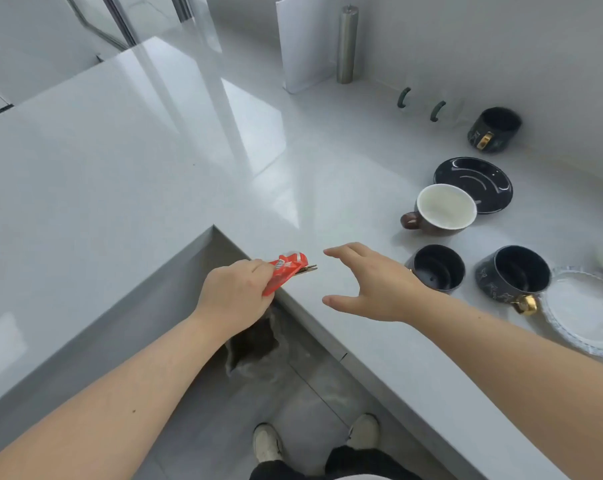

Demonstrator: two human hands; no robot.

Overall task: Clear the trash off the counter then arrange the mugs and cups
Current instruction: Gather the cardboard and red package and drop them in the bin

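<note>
My left hand (pixel 236 294) is closed around a red wrapper (pixel 286 271) at the inner corner of the grey counter (pixel 154 150), above a bin with a clear bag (pixel 255 344) on the floor. My right hand (pixel 369 284) hovers open over the counter's edge, fingers spread, holding nothing. To its right stand a small dark cup (pixel 436 268), a dark marbled mug with a gold handle (pixel 514 277), and a brown mug with a white inside (pixel 442 209). Another dark mug with a gold handle (pixel 495 129) sits near the wall.
A dark saucer (pixel 475 183) lies behind the brown mug. A clear glass plate (pixel 585 311) sits at the right edge. Two glass cups with green handles (pixel 428 105) stand by the wall, beside a metal cylinder (pixel 346 43) and a white board (pixel 305 43). My feet stand on the floor below.
</note>
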